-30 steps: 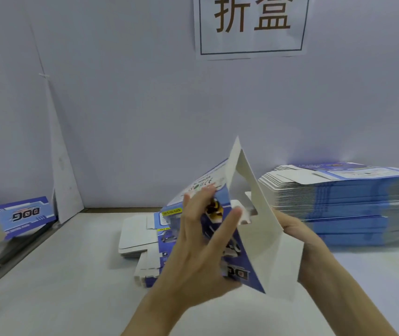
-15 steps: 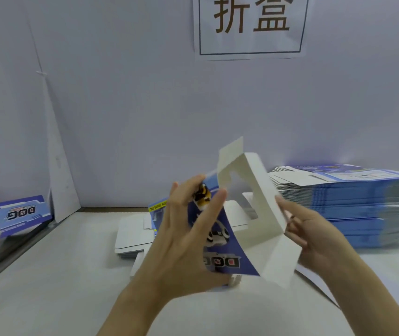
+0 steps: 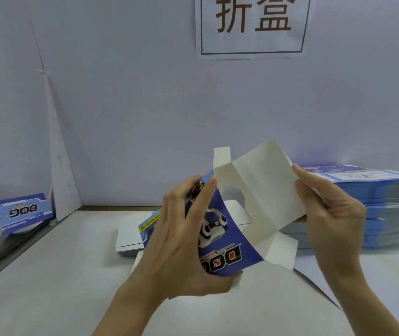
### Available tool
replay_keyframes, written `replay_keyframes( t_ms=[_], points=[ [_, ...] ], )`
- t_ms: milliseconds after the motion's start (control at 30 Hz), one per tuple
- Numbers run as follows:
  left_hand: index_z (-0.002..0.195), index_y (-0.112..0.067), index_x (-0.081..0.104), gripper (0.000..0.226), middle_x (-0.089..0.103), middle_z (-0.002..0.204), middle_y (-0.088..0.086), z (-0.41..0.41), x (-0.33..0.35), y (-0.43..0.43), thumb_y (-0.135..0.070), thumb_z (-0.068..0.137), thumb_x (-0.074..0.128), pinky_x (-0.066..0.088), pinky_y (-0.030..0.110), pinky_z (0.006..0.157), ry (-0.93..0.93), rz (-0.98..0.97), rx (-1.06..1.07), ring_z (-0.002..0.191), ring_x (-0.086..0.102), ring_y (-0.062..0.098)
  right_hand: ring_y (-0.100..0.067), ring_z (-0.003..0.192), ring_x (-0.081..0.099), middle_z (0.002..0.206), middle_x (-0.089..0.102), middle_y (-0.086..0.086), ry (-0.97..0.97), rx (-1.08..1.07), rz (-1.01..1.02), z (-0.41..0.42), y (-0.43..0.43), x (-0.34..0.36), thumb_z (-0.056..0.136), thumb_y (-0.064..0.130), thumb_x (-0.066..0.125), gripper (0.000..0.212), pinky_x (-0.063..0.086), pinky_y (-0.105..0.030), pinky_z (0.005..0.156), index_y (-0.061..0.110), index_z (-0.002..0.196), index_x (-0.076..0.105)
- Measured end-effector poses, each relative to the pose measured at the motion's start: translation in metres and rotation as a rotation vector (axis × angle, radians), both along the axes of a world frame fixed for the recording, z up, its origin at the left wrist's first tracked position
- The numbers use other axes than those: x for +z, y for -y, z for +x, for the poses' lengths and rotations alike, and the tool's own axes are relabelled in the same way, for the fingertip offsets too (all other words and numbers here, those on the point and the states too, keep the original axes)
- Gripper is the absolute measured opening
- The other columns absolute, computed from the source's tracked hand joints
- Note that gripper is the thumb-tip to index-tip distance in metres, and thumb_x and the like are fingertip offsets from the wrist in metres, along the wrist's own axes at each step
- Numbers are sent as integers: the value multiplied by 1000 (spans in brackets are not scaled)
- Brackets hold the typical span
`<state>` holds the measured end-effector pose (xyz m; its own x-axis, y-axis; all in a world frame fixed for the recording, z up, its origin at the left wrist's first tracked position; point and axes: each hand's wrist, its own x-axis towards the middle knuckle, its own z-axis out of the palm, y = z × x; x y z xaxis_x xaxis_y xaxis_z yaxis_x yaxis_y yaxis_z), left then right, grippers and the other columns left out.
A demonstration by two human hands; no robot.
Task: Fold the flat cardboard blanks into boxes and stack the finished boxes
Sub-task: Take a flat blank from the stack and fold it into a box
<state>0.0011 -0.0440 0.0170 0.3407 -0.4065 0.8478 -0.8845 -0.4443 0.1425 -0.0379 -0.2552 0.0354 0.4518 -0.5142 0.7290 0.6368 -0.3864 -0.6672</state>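
Your left hand (image 3: 184, 241) clamps the printed blue panel of a half-opened blank (image 3: 239, 214) above the tabletop (image 3: 55, 275), fingers spread across the picture side and thumb tucked beneath at the lower edge. Your right hand (image 3: 331, 214) pinches the plain white inner panel along its right edge, fingers curled around it. The blank hangs in the air between both hands, well clear of the tabletop, its panels swung apart into an open tube with end flaps loose at top and bottom.

The card looks light and thin, stiff along its panels and ready to hinge only at the scored creases; it will likely crumple if you squeeze mid-panel, so grip close to the creases and edges.

Behind it, a few flat sheets (image 3: 130, 231) lie on the tabletop, directly under the work but not touching it. To your right rises the tall pile of blanks (image 3: 375, 202), near your right wrist and the one thing likely to crowd a wide swing. Far left, a finished box (image 3: 21, 212) rests by the edge. A paper sign (image 3: 251, 25) hangs on the back wall.
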Motion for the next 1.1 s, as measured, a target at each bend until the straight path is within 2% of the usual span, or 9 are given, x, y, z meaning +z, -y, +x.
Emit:
replay_keyframes(
  t_ms=[133,200,400,500,600,867,933,1000,1100],
  points=[
    [148,-27,9,116,23,146,3,3,-4,-2,-68,57,68,52,40,90,36,31,46,130,38,21,-1,79,63,90,72,19,-18,235,82,-3,-1,7,90,35,60,16,54,-20,64,40,98,73],
    [148,-26,9,114,22,146,5,5,-5,-4,-67,59,66,50,40,93,94,77,82,132,34,24,-5,71,62,83,71,11,-80,407,248,-4,-1,10,85,47,57,23,52,-20,55,32,88,74],
    [146,-21,13,105,24,146,10,7,-8,-1,-65,64,62,42,60,99,198,137,93,138,24,26,-9,75,69,90,75,4,-231,664,517,-3,3,11,79,31,62,22,56,-21,58,20,88,79],
    [148,-22,11,110,22,147,9,8,-8,-2,-64,62,65,44,60,97,143,141,91,136,27,29,-13,80,69,101,75,-3,-303,586,486,-2,4,9,74,22,66,38,54,-22,56,16,110,75],
    [149,-23,7,113,21,148,7,8,-9,0,-65,62,65,44,59,98,81,147,85,136,27,29,-13,76,67,98,75,-3,-331,564,460,-1,2,6,74,24,67,36,54,-25,53,20,109,75],
    [151,-32,2,127,17,148,-2,7,-10,0,-63,52,75,49,38,96,-25,28,81,134,28,12,-11,79,66,96,73,1,-294,621,370,2,15,9,75,28,66,31,53,-22,57,21,104,76],
    [150,-30,3,128,17,146,-5,4,-9,6,-59,50,78,44,20,100,-122,-122,102,133,20,-1,-16,85,68,101,70,1,-296,733,401,6,17,9,76,30,66,39,57,-27,66,22,114,67],
    [151,-25,6,131,22,143,-4,2,-6,12,-53,48,81,36,7,99,-251,-339,95,133,20,-3,-14,102,68,119,65,9,-473,748,220,4,16,5,70,30,78,70,56,-33,85,35,134,50],
    [149,-39,2,132,27,130,-27,-3,-1,17,-62,42,76,39,27,104,-457,-612,55,136,25,6,13,127,44,135,46,36,-782,745,-380,-4,0,-5,58,55,85,113,39,-21,106,71,137,6]
  ],
)
